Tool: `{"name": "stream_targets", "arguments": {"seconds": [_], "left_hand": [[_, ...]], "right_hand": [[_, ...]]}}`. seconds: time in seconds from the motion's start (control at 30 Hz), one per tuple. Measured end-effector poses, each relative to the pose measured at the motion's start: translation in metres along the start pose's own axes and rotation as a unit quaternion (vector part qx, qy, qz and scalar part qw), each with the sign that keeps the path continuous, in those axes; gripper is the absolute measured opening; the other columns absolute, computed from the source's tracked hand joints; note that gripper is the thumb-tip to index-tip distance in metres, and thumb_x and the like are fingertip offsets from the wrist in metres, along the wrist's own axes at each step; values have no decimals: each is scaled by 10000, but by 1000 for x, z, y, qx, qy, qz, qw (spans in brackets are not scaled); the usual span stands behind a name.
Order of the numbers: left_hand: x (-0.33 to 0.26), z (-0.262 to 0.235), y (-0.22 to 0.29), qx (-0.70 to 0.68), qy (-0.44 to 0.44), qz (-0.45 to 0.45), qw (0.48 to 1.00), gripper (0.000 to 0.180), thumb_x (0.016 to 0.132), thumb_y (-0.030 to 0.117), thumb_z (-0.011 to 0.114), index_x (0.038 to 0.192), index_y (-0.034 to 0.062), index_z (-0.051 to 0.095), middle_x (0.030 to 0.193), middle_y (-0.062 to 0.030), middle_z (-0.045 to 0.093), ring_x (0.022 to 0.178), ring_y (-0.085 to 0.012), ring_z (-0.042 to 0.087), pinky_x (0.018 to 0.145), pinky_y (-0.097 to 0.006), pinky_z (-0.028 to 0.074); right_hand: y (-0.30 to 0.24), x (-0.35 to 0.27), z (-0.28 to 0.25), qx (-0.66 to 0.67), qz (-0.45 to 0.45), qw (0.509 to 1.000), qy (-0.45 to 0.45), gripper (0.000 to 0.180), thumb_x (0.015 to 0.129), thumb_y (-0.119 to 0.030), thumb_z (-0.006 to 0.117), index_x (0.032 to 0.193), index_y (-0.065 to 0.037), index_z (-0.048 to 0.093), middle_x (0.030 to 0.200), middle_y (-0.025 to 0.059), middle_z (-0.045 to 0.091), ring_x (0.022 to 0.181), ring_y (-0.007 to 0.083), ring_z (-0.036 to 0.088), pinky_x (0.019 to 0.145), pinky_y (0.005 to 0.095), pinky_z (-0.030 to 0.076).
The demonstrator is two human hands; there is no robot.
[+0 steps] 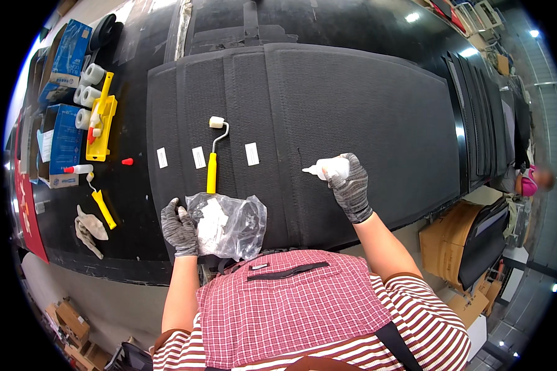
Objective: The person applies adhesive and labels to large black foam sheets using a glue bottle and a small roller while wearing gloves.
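My right hand (351, 190), in a grey glove, is wrapped round a white squeeze bottle (330, 167). The bottle is tipped on its side above a large black ribbed mat (365, 111), its pointed nozzle facing left. My left hand (179, 229), gloved too, rests at the mat's near left edge with thumb and fingers apart. Its thumb side touches a clear plastic bag (247, 226) with white labels inside. Beyond the bag lies a small roller with a yellow handle (212, 173). Three white labels, the right one (252, 154) among them, lie in a row across the mat.
On the left stand blue cardboard boxes (68, 133), white rolls (91, 96) and a yellow tray (105, 120). A second small roller (103, 207), a red cap (127, 161) and used gloves (90, 229) lie nearer. Stacked black mats (476, 117) stand at the right.
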State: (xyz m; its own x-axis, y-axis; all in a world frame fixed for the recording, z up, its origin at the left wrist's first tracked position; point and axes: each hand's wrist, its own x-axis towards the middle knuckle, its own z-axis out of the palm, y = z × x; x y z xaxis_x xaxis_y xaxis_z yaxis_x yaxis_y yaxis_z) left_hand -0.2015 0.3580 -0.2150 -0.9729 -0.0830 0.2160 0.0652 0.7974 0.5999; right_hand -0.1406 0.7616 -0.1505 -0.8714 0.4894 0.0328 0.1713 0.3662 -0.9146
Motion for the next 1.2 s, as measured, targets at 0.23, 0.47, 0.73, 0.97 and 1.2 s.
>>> {"name": "stream_targets", "arguments": {"seconds": [0.23, 0.47, 0.73, 0.97, 1.2], "left_hand": [[0, 0, -1, 3, 14, 24, 1000, 232, 898, 92, 549, 1082, -13, 646, 958, -153, 635, 866, -288, 627, 804, -369, 510], [2, -2, 5, 8, 8, 27, 1000, 239, 895, 102, 551, 1080, -16, 645, 957, -156, 634, 870, -294, 622, 809, -369, 502], [0, -1, 1, 9, 10, 23, 1000, 240, 893, 103, 549, 1080, -14, 645, 946, -153, 633, 863, -293, 620, 804, -369, 500], [0, -1, 2, -3, 3, 9, 1000, 240, 894, 103, 551, 1081, -14, 646, 937, -148, 629, 849, -278, 620, 787, -362, 504], [1, -1, 2, 4, 11, 28, 1000, 245, 906, 124, 550, 1093, -7, 640, 923, -138, 614, 821, -265, 611, 774, -353, 502]], "right_hand": [[-11, 5, -1, 39, 24, 999, 17, 399, 831, -274, 740, 1035, 11, 548, 825, 110, 658, 725, 159, 650, 637, 309, 560], [-10, 30, 12, -4, -23, 999, 44, 386, 840, -263, 733, 1035, 12, 545, 828, 112, 649, 702, 154, 640, 615, 287, 544], [-15, 35, 17, 21, -17, 999, 28, 382, 837, -261, 738, 1023, 12, 546, 857, 138, 656, 756, 190, 667, 664, 321, 574], [-2, 40, 6, -5, -22, 999, 49, 382, 835, -264, 740, 1022, 9, 550, 860, 142, 656, 756, 200, 668, 660, 322, 575], [-8, 42, 4, -58, -59, 995, 60, 386, 830, -296, 739, 1002, 2, 564, 838, 134, 661, 735, 201, 668, 649, 324, 574]]}}
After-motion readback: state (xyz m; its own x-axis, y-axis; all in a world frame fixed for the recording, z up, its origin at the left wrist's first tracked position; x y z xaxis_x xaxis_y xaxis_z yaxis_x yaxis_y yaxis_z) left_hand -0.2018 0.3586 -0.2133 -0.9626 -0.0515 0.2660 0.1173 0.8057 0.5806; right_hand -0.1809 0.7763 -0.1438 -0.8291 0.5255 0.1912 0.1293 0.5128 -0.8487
